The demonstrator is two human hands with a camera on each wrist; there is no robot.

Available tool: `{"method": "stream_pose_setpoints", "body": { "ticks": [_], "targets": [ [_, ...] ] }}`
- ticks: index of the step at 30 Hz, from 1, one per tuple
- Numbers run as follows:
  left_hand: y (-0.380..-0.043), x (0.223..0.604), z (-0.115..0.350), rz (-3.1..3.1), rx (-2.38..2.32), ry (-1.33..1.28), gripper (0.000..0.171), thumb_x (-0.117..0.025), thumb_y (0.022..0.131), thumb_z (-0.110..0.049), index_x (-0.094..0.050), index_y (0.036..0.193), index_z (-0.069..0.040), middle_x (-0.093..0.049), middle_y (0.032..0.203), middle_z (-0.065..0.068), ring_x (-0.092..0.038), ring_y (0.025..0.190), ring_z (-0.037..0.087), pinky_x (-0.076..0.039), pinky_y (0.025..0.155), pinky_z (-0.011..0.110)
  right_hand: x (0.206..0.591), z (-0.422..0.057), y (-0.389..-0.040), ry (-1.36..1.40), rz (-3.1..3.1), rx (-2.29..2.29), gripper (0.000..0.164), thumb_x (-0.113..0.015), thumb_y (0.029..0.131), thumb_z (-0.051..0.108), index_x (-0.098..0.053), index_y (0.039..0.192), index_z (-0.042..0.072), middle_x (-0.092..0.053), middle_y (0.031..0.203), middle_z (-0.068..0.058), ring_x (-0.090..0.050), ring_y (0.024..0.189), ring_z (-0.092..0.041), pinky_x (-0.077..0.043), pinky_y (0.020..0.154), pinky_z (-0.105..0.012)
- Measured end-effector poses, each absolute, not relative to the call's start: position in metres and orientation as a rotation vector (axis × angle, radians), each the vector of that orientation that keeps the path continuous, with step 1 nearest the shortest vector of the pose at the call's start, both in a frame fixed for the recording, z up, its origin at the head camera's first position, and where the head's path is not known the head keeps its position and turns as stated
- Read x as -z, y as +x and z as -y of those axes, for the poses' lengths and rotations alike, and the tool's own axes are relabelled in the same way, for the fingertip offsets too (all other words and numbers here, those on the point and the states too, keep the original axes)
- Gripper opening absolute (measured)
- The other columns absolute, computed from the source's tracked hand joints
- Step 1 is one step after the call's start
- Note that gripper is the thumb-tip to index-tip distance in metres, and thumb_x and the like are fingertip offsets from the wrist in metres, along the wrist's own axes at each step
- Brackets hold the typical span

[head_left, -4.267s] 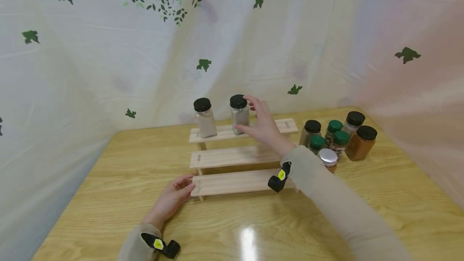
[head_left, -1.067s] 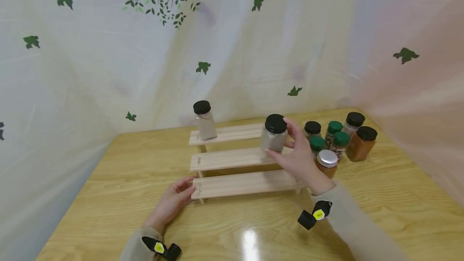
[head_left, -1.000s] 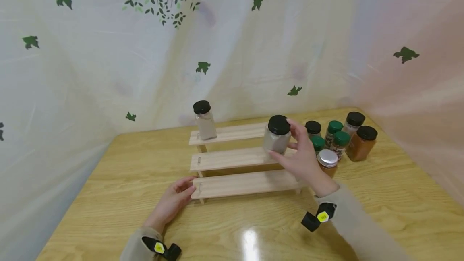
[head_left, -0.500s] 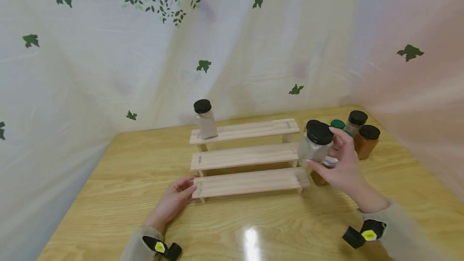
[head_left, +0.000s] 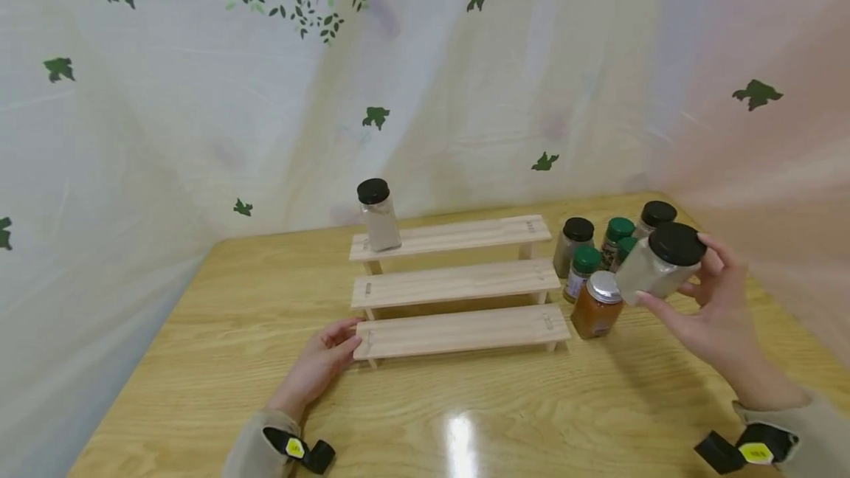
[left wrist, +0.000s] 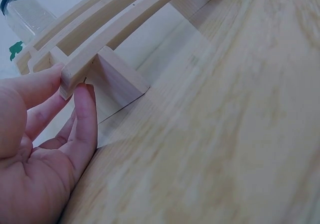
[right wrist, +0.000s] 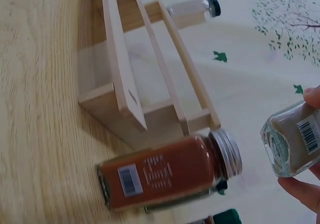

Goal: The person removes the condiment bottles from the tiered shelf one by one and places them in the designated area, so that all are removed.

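My right hand (head_left: 720, 312) holds a clear spice jar (head_left: 654, 269) with a black lid and pale contents, thumb on one side and fingers on the other. The jar is tilted and raised near the other jars at the right; its barcode label (right wrist: 309, 134) shows in the right wrist view. My left hand (head_left: 315, 364) pinches the left end of the lowest step of a three-step wooden rack (head_left: 458, 282). In the left wrist view the thumb lies over that board's end, with a finger below it. A second black-lidded jar (head_left: 381, 225) stands on the top step's left end.
Right of the rack stands a silver-lidded jar of orange-red spice (head_left: 598, 312). Behind it are green-lidded jars (head_left: 584, 271) and a black-lidded jar (head_left: 572, 251); others are partly hidden by the held jar. A leaf-patterned curtain (head_left: 438, 80) hangs behind the table (head_left: 199, 360).
My right hand has lifted the jar off the top step and carried it right and nearer, past the rack's end, where it now tilts. The left hand keeps its place.
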State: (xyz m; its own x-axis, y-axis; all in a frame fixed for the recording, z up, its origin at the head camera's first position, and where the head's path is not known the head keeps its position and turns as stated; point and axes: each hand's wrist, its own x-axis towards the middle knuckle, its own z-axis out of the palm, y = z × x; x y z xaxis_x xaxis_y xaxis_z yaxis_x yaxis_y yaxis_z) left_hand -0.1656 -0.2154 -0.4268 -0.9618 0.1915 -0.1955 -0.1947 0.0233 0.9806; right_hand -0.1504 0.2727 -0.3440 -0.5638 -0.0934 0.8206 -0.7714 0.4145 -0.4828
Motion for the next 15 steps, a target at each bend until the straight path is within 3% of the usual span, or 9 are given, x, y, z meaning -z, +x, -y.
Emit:
{"method": "stream_pose_setpoints", "body": {
  "ticks": [12,15],
  "targets": [
    [-0.166,0.424,0.215,-2.03,-2.013,-0.042,0.05,-0.053,0.096,-0.007,-0.034,0.138,0.011,-0.053,0.101,-0.004,-0.057,0.089,0.004,-0.049,0.078,0.018,0.356,-0.302,-0.146,0.622,2.009,-1.18,0.092,-0.07,0.076,0.04,-0.015,0.131,-0.009,-0.05,0.129,0.01,-0.054,0.105,0.001,-0.043,0.079,-0.006],
    [-0.166,0.423,0.214,-2.033,-2.004,-0.06,0.05,-0.053,0.096,-0.007,-0.034,0.139,0.01,-0.053,0.101,-0.004,-0.056,0.089,0.003,-0.049,0.078,0.018,0.36,-0.307,-0.146,0.56,2.054,-1.171,0.086,-0.075,0.077,0.021,-0.015,0.133,-0.008,-0.05,0.127,0.014,-0.054,0.103,0.004,-0.043,0.077,-0.005]
  ]
}}
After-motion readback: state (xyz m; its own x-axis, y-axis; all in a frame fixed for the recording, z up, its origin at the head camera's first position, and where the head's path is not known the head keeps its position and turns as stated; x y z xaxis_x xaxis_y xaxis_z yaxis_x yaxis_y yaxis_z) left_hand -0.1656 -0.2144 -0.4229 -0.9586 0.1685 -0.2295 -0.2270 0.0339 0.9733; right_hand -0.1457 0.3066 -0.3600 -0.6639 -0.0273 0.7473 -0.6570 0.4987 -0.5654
